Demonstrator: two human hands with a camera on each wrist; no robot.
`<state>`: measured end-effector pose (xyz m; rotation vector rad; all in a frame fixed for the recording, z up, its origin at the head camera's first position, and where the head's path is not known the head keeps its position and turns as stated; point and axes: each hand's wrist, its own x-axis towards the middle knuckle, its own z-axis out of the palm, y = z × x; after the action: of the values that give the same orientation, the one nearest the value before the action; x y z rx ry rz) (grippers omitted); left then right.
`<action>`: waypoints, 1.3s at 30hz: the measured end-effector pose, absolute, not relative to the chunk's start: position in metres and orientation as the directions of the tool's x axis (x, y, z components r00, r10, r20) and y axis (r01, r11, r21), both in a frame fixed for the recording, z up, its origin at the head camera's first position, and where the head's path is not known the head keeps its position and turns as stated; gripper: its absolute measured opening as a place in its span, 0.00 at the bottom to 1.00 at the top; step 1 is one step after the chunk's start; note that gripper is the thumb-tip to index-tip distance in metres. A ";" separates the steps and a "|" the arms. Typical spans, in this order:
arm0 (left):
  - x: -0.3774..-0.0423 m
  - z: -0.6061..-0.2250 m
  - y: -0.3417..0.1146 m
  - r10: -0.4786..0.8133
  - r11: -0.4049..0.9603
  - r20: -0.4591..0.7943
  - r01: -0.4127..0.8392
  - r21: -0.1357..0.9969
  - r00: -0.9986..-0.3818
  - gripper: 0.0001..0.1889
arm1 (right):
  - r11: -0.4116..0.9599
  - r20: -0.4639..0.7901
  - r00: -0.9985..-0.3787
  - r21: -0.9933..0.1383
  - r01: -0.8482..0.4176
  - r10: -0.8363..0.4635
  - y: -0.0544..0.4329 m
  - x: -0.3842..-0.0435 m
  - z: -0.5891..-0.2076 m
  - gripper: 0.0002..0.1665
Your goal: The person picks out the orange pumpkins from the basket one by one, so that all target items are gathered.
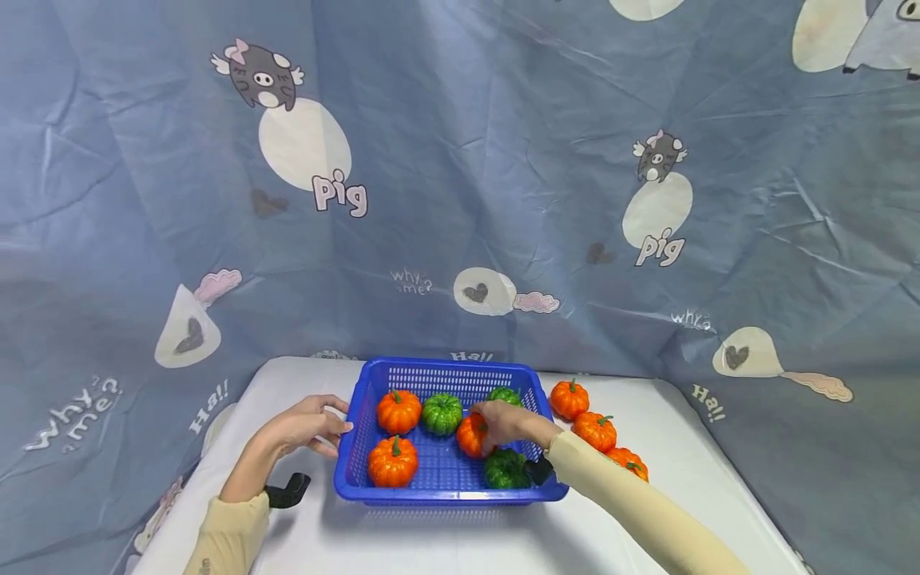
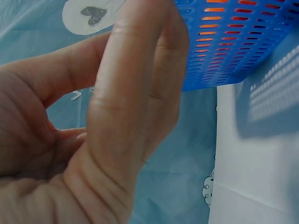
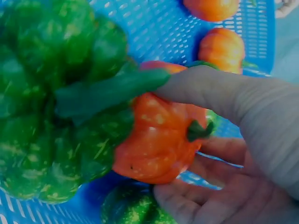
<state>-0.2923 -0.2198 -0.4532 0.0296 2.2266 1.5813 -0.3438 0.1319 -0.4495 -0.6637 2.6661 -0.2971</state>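
Note:
My right hand (image 1: 503,423) reaches into a blue plastic basket (image 1: 460,495) and holds a small orange pumpkin (image 3: 159,144), thumb on one side and fingers on the other. A large green pumpkin (image 3: 46,121) with a thick stem sits close to it in the right wrist view. Two other green pumpkins (image 1: 442,414) and two orange pumpkins (image 1: 392,463) lie in the basket. Beside the basket's left rim is my left hand (image 1: 305,427), fingers loosely bent and a fingertip right at the rim. In the left wrist view its palm (image 2: 28,121) faces sideways, with nothing in it.
Three more orange pumpkins (image 1: 595,431) lie in a slanting row on the white table (image 1: 683,447), right of the basket, with my right forearm near them. A blue printed cloth (image 1: 431,200) hangs behind the table and along its sides.

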 end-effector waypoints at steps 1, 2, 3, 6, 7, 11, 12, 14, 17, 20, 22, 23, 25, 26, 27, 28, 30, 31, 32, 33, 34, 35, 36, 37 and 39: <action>-0.292 -0.454 -0.220 0.248 0.356 -0.313 -0.214 0.910 -0.917 0.26 | 0.860 -0.292 -0.819 -0.306 -0.409 -0.494 0.133 -0.343 -0.449 0.46; -0.292 -0.454 -0.220 0.249 0.357 -0.311 -0.212 0.910 -0.917 0.26 | 0.853 -0.277 -0.819 -0.318 -0.414 -0.502 0.134 -0.342 -0.448 0.45; -0.291 -0.454 -0.220 0.250 0.357 -0.310 -0.210 0.910 -0.917 0.26 | 0.845 -0.262 -0.818 -0.328 -0.423 -0.511 0.136 -0.342 -0.447 0.45; -0.291 -0.453 -0.220 0.253 0.360 -0.308 -0.206 0.910 -0.917 0.27 | 0.836 -0.234 -0.821 -0.334 -0.436 -0.522 0.139 -0.341 -0.447 0.43; -0.291 -0.453 -0.220 0.254 0.361 -0.308 -0.206 0.910 -0.917 0.27 | 0.839 -0.235 -0.820 -0.318 -0.442 -0.521 0.140 -0.341 -0.449 0.42; -0.291 -0.453 -0.220 0.248 0.367 -0.311 -0.208 0.907 -0.917 0.27 | 0.853 -0.260 -0.818 -0.263 -0.451 -0.513 0.140 -0.342 -0.457 0.39; -0.291 -0.453 -0.220 0.248 0.366 -0.311 -0.209 0.907 -0.917 0.27 | 0.855 -0.263 -0.818 -0.252 -0.454 -0.512 0.140 -0.342 -0.459 0.39; -0.291 -0.454 -0.220 0.250 0.363 -0.311 -0.208 0.908 -0.917 0.27 | 0.851 -0.258 -0.817 -0.260 -0.455 -0.516 0.140 -0.342 -0.458 0.39; -0.290 -0.454 -0.218 0.256 0.352 -0.311 -0.212 0.912 -0.915 0.27 | 0.842 -0.254 -0.815 -0.308 -0.442 -0.521 0.141 -0.341 -0.453 0.40; -0.290 -0.453 -0.218 0.250 0.357 -0.312 -0.212 0.910 -0.916 0.27 | 0.820 -0.245 -0.805 -0.369 -0.438 -0.540 0.143 -0.340 -0.445 0.41; -0.290 -0.453 -0.218 0.241 0.364 -0.313 -0.214 0.907 -0.919 0.27 | 0.802 -0.243 -0.801 -0.425 -0.419 -0.547 0.145 -0.340 -0.441 0.41; -0.290 -0.453 -0.218 0.238 0.367 -0.314 -0.214 0.905 -0.919 0.27 | 0.792 -0.240 -0.799 -0.450 -0.412 -0.552 0.146 -0.341 -0.439 0.41; -0.291 -0.452 -0.218 0.233 0.373 -0.316 -0.216 0.902 -0.920 0.27 | 0.775 -0.231 -0.799 -0.492 -0.396 -0.555 0.149 -0.340 -0.436 0.41; -0.291 -0.452 -0.218 0.232 0.375 -0.317 -0.216 0.901 -0.920 0.27 | 0.763 -0.226 -0.801 -0.523 -0.380 -0.554 0.151 -0.340 -0.436 0.41; -0.291 -0.452 -0.218 0.232 0.378 -0.317 -0.216 0.901 -0.919 0.27 | 0.749 -0.216 -0.801 -0.544 -0.377 -0.559 0.152 -0.339 -0.435 0.41; -0.291 -0.452 -0.218 0.232 0.380 -0.318 -0.215 0.900 -0.919 0.27 | 0.734 -0.199 -0.797 -0.559 -0.385 -0.570 0.154 -0.338 -0.435 0.40; -0.291 -0.452 -0.218 0.233 0.380 -0.318 -0.215 0.899 -0.919 0.27 | 0.704 -0.177 -0.794 -0.599 -0.383 -0.582 0.158 -0.336 -0.434 0.39; -0.291 -0.452 -0.218 0.232 0.380 -0.318 -0.215 0.900 -0.919 0.27 | 0.687 -0.164 -0.790 -0.615 -0.386 -0.591 0.160 -0.334 -0.434 0.39; -0.291 -0.453 -0.218 0.232 0.379 -0.318 -0.215 0.900 -0.919 0.27 | 0.672 -0.152 -0.787 -0.631 -0.388 -0.598 0.163 -0.333 -0.434 0.39; -0.291 -0.453 -0.218 0.232 0.379 -0.317 -0.215 0.900 -0.920 0.27 | 0.659 -0.145 -0.786 -0.647 -0.384 -0.601 0.166 -0.330 -0.434 0.39; -0.291 -0.453 -0.218 0.232 0.379 -0.316 -0.214 0.900 -0.920 0.27 | 0.649 -0.141 -0.786 -0.660 -0.379 -0.602 0.169 -0.328 -0.433 0.39; -0.291 -0.453 -0.218 0.232 0.378 -0.315 -0.213 0.901 -0.920 0.27 | 0.640 -0.138 -0.789 -0.675 -0.367 -0.599 0.172 -0.325 -0.433 0.39; -0.292 -0.453 -0.218 0.233 0.378 -0.314 -0.212 0.901 -0.920 0.27 | 0.631 -0.135 -0.792 -0.688 -0.358 -0.596 0.176 -0.322 -0.432 0.39; -0.292 -0.454 -0.218 0.234 0.377 -0.314 -0.211 0.902 -0.920 0.27 | 0.624 -0.129 -0.797 -0.700 -0.348 -0.590 0.180 -0.319 -0.431 0.39; -0.291 -0.454 -0.219 0.238 0.379 -0.313 -0.209 0.902 -0.919 0.27 | 0.609 -0.118 -0.811 -0.723 -0.326 -0.574 0.190 -0.313 -0.428 0.39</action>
<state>-0.2914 -0.2192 -0.4545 0.0250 2.2515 1.5575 -0.3125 0.1899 -0.4285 -0.7253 2.4995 -1.0244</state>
